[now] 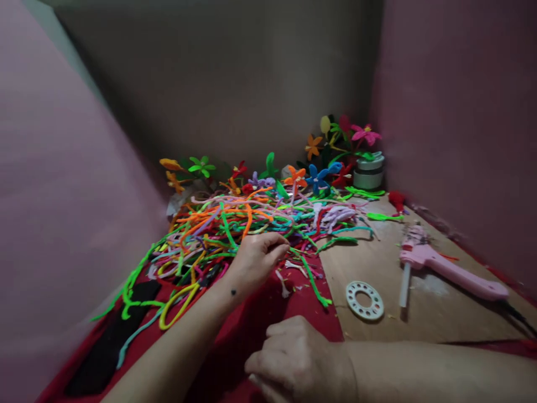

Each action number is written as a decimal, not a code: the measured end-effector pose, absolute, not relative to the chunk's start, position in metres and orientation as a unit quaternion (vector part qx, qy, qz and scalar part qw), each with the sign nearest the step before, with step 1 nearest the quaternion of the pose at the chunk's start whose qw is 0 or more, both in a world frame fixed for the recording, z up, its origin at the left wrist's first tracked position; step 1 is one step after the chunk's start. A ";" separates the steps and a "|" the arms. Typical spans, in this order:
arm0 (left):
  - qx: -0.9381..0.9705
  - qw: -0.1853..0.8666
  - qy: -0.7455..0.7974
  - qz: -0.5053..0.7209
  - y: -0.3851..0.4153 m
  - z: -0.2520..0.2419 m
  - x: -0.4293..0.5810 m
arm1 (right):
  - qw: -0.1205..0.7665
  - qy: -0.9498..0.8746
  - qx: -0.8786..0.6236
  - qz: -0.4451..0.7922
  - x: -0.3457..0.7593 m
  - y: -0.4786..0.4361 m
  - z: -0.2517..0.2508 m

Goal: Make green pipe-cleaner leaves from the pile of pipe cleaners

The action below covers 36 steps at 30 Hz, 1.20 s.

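My left hand (258,257) reaches to the near edge of a tangled pile of colourful pipe cleaners (226,218). Its thumb and fingers are pinched together, and anything between them is too small to make out. Close to my body, my right hand (297,355) is curled closed low over the red cloth (226,358). The inside of its fingers is hidden. Just right of the left hand, a green pipe cleaner (312,280) and a short whitish piece (283,284) lie on the cloth.
On the brown board (361,263) at right rest a pink glue gun (457,271) and a white ring with holes (356,313). Pipe-cleaner flowers (316,178) and a pale pot (369,172) line the back. A black strip (109,347) lies at left. Pink walls (457,112) enclose the sides.
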<state>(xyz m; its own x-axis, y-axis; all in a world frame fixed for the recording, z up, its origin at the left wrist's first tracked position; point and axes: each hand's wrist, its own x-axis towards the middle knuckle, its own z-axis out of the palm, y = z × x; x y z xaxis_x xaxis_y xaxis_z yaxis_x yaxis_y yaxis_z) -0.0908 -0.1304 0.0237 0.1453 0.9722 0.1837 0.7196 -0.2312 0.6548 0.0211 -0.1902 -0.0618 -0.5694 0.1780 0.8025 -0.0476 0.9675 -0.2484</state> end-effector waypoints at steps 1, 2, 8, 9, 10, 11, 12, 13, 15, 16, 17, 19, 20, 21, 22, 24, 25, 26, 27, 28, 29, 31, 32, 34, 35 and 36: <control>0.707 0.206 0.592 0.328 -0.136 0.031 -0.103 | 0.448 -0.882 -0.045 0.135 0.023 -0.192 -0.059; 0.682 0.196 0.604 0.362 -0.141 0.038 -0.115 | 0.433 -0.889 -0.041 0.142 0.025 -0.193 -0.056; 0.588 0.173 0.656 0.441 -0.150 0.051 -0.187 | 0.369 -0.907 -0.072 0.190 0.032 -0.196 -0.045; 0.592 0.157 0.668 0.423 -0.150 0.048 -0.196 | 0.367 -0.906 -0.077 0.198 0.033 -0.196 -0.044; 0.596 0.133 0.678 0.409 -0.149 0.043 -0.203 | 0.370 -0.903 -0.081 0.204 0.033 -0.196 -0.044; 0.599 0.107 0.688 0.396 -0.148 0.038 -0.209 | 0.373 -0.900 -0.086 0.210 0.033 -0.196 -0.043; 0.601 0.080 0.696 0.384 -0.148 0.033 -0.215 | 0.377 -0.896 -0.092 0.214 0.033 -0.196 -0.043; 0.610 0.054 0.702 0.364 -0.147 0.028 -0.219 | 0.380 -0.893 -0.097 0.219 0.033 -0.196 -0.043; 0.646 0.020 0.703 0.298 -0.146 0.019 -0.226 | 0.376 -0.891 -0.105 0.233 0.033 -0.196 -0.043; 0.664 0.009 0.700 0.264 -0.145 0.014 -0.228 | 0.373 -0.890 -0.106 0.240 0.033 -0.196 -0.043; 0.680 0.003 0.695 0.236 -0.144 0.010 -0.230 | 0.368 -0.889 -0.111 0.248 0.033 -0.196 -0.043; 0.697 -0.005 0.687 0.205 -0.142 0.003 -0.231 | 0.373 -0.886 -0.111 0.250 0.034 -0.197 -0.044; 0.700 -0.009 0.686 0.198 -0.141 0.000 -0.231 | 0.377 -0.885 -0.112 0.248 0.035 -0.197 -0.044; 0.704 -0.013 0.684 0.189 -0.140 -0.003 -0.230 | 0.383 -0.884 -0.112 0.243 0.035 -0.197 -0.044; 0.708 -0.017 0.682 0.180 -0.139 -0.005 -0.229 | 0.386 -0.883 -0.114 0.241 0.036 -0.198 -0.044; 0.713 -0.023 0.680 0.169 -0.139 -0.008 -0.227 | 0.384 -0.884 -0.115 0.242 0.036 -0.197 -0.044; 0.714 -0.025 0.680 0.166 -0.139 -0.008 -0.227 | 0.378 -0.885 -0.116 0.246 0.037 -0.197 -0.043; 0.715 -0.026 0.678 0.164 -0.141 -0.007 -0.227 | 0.373 -0.886 -0.114 0.250 0.037 -0.197 -0.042; 0.716 -0.027 0.678 0.165 -0.142 -0.005 -0.227 | 0.370 -0.886 -0.116 0.253 0.037 -0.197 -0.041; 0.716 -0.027 0.678 0.165 -0.144 -0.002 -0.228 | 0.369 -0.886 -0.121 0.254 0.037 -0.196 -0.040; 0.716 -0.024 0.677 0.170 -0.146 0.001 -0.229 | 0.370 -0.885 -0.124 0.254 0.037 -0.196 -0.039; 0.715 -0.013 0.672 0.189 -0.151 0.008 -0.232 | 0.365 -0.886 -0.130 0.256 0.037 -0.194 -0.037; 0.715 0.003 0.663 0.221 -0.152 0.011 -0.233 | 0.359 -0.887 -0.129 0.258 0.037 -0.194 -0.037; 0.704 0.036 0.645 0.294 -0.155 0.016 -0.235 | 0.349 -0.889 -0.131 0.266 0.036 -0.192 -0.037; 0.697 0.050 0.636 0.328 -0.156 0.018 -0.235 | 0.344 -0.888 -0.137 0.273 0.036 -0.191 -0.037; 0.691 0.062 0.629 0.352 -0.157 0.019 -0.235 | 0.340 -0.884 -0.147 0.286 0.036 -0.190 -0.038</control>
<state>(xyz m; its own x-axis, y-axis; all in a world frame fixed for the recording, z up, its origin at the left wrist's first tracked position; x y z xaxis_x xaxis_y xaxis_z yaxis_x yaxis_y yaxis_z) -0.2346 -0.1570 0.0186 -0.0375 0.9122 0.4079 0.8251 -0.2021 0.5277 0.0356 -0.1898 -0.0377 -0.7253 0.4549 0.5168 0.0664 0.7933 -0.6052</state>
